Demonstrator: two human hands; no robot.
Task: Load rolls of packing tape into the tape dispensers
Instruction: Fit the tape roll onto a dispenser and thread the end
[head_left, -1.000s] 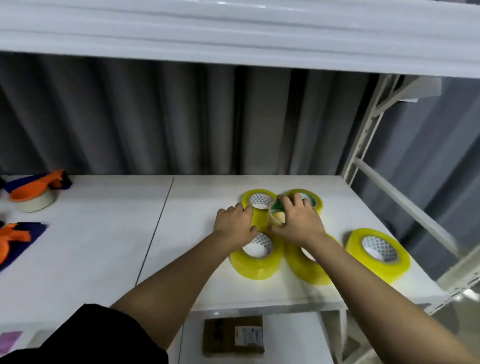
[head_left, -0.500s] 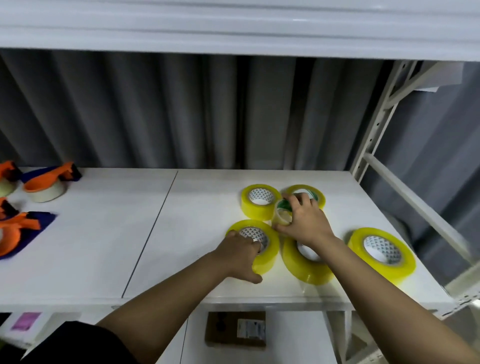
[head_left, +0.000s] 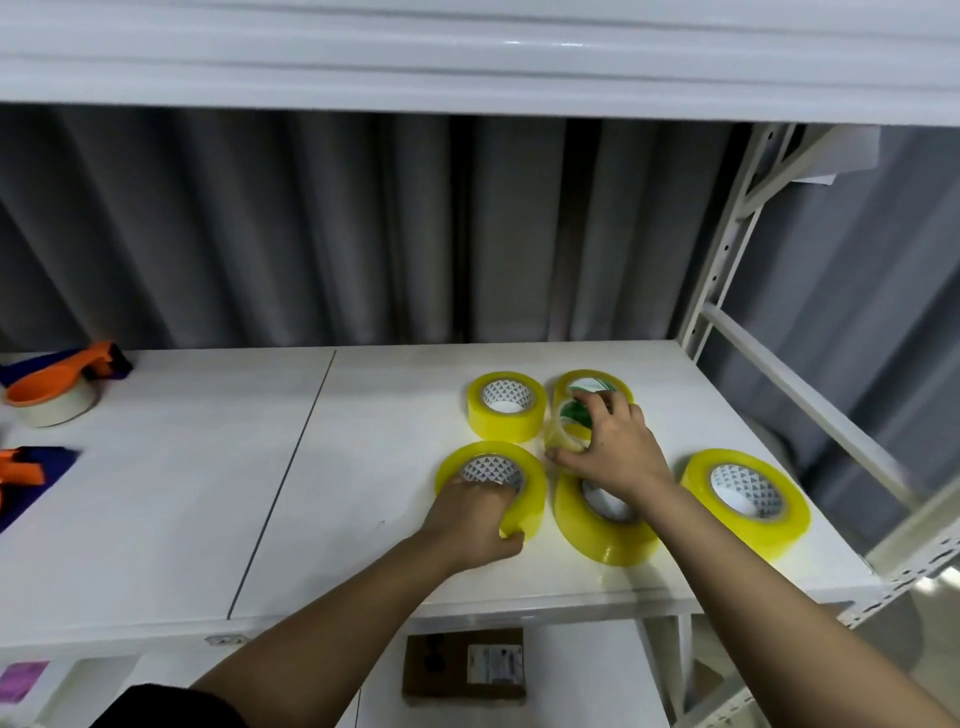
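Two bare hands work among glossy yellow rolls of packing tape on a smooth white bench (head_left: 363, 415).

The left hand (head_left: 475, 525) grips the near-left roll (head_left: 493, 480) by its rim, thumb curled round the outer wall; the right hand (head_left: 615, 452) pinches a small clear tape roll with green core (head_left: 569, 428) standing upright. Flat around them lie a far-left roll (head_left: 506, 405), a far-right roll (head_left: 592, 384) (partly hidden), a near-centre roll (head_left: 602, 530) and an outlying right roll (head_left: 745, 499). An orange plastic tape dispenser (head_left: 57, 382), already loaded, sits far left.
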